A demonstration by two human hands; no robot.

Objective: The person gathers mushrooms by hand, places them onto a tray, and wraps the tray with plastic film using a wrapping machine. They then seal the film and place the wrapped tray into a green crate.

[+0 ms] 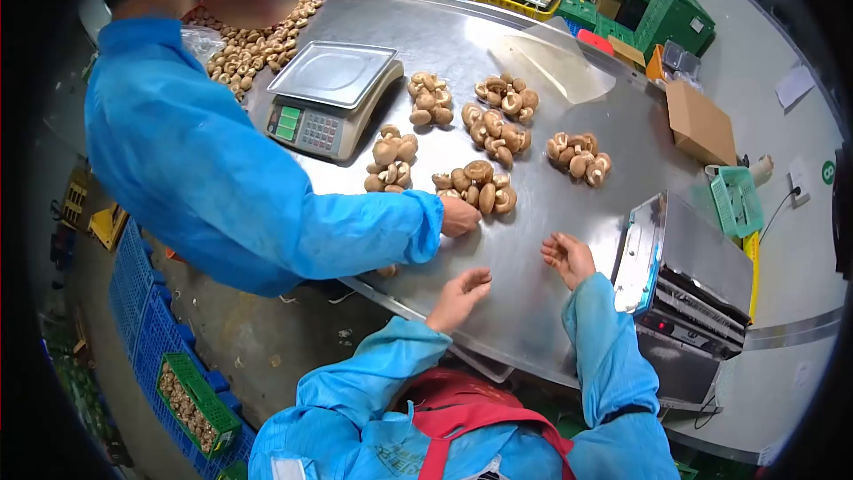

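My left hand (458,300) hovers over the front edge of the steel table (524,302), empty, with loosely bent fingers. My right hand (570,260) is farther right above the bare metal, its fingers apart and slightly curled, holding nothing. Just beyond my hands lies a pile of brown mushrooms (480,187). A co-worker's hand (458,217) reaches to the near side of this pile. More mushroom piles sit behind it, including a middle pile (498,135), a right pile (579,158) and a left pile (391,160).
A digital scale (330,98) stands at the left, near a large heap of mushrooms (253,58). The co-worker's blue sleeve (355,227) crosses the table's left side. At the right is a metal machine (684,258) with a red light. A clear plastic sheet (555,67) lies at the back.
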